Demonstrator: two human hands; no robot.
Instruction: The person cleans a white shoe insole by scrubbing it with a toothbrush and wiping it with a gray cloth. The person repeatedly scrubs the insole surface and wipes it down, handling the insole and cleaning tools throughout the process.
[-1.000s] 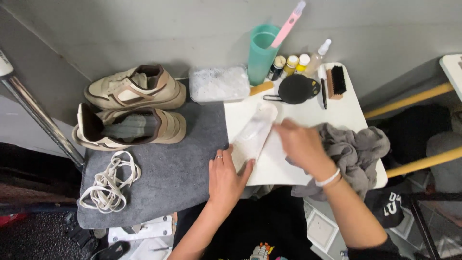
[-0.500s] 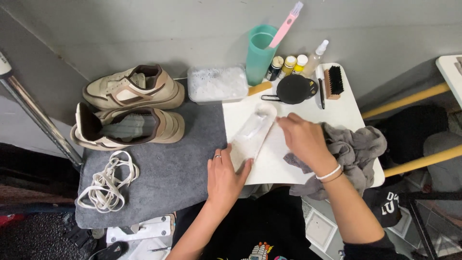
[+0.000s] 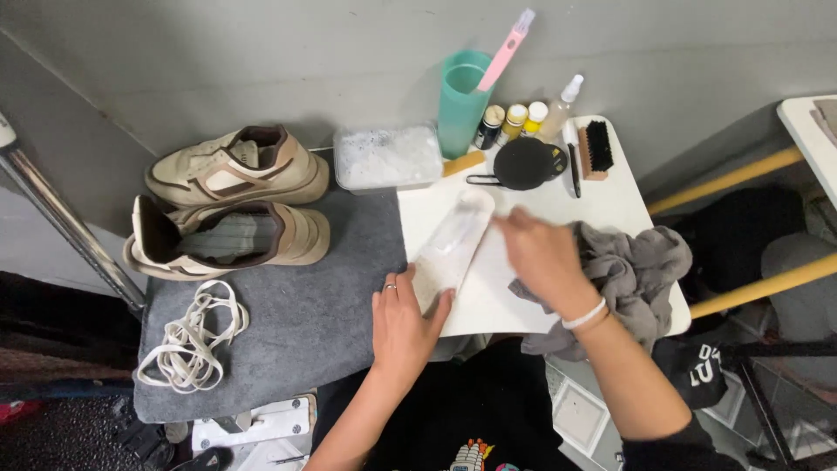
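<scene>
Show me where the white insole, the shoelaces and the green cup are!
insole (image 3: 455,242), head view, middle of its flat top.
shoelaces (image 3: 187,344), head view, middle of the pile.
green cup (image 3: 460,113), head view, its side wall.

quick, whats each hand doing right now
Left hand: open, flat on the near end of the white insole.
Right hand: blurred over the insole; grip cannot be told.

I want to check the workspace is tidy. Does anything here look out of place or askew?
Two things stand out. The grey cloth hangs over the white table's front edge. One beige shoe lies tipped on its side on the grey mat, beside a loose tangle of laces.
</scene>
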